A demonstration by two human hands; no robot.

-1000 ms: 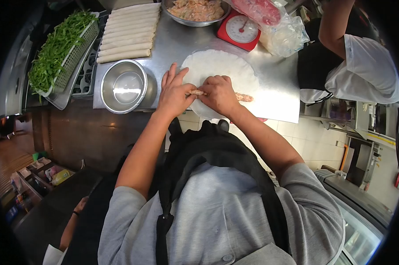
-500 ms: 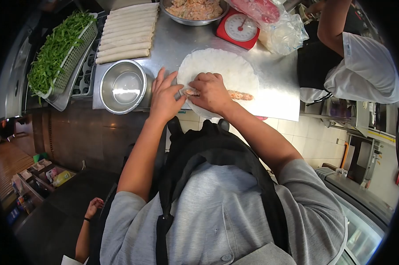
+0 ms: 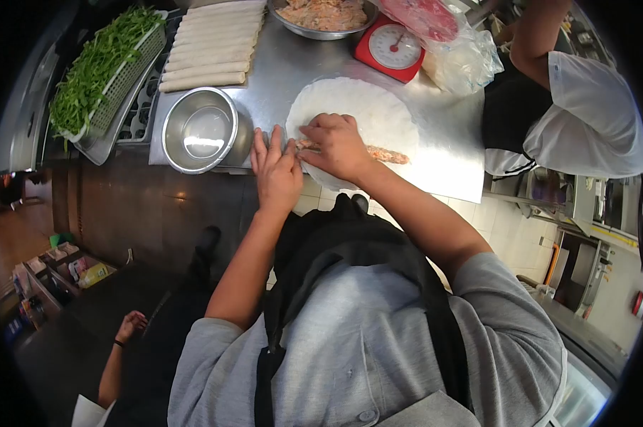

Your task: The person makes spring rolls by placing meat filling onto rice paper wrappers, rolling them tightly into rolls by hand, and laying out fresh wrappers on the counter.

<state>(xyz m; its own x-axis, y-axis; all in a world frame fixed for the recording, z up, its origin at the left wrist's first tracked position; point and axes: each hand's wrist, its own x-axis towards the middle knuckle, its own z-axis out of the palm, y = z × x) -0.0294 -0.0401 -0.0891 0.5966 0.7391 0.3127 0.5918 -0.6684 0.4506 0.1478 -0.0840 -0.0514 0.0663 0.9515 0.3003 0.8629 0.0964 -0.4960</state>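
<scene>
White round wrapper (image 3: 378, 117) | orange-flecked filling (image 3: 388, 154) (lumpy strip) | right hand (image 3: 339, 148): grip narrow on filling | left hand (image 3: 277, 179): grip wide

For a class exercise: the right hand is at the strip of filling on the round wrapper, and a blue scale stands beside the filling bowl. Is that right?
Not blue: the head view shows a red scale beside the filling bowl. The right hand is at the strip of filling on the round wrapper.

steel lane ahead, flanked
my left hand (image 3: 277, 174) could pass up the steel table (image 3: 272, 70) between the stacked rolls (image 3: 213, 46) and filling bowl (image 3: 323, 33); the metal bowl (image 3: 200, 132) stands just left, red scale (image 3: 391, 48) and plastic bag (image 3: 467, 62) beyond the wrapper (image 3: 357, 107).
</scene>
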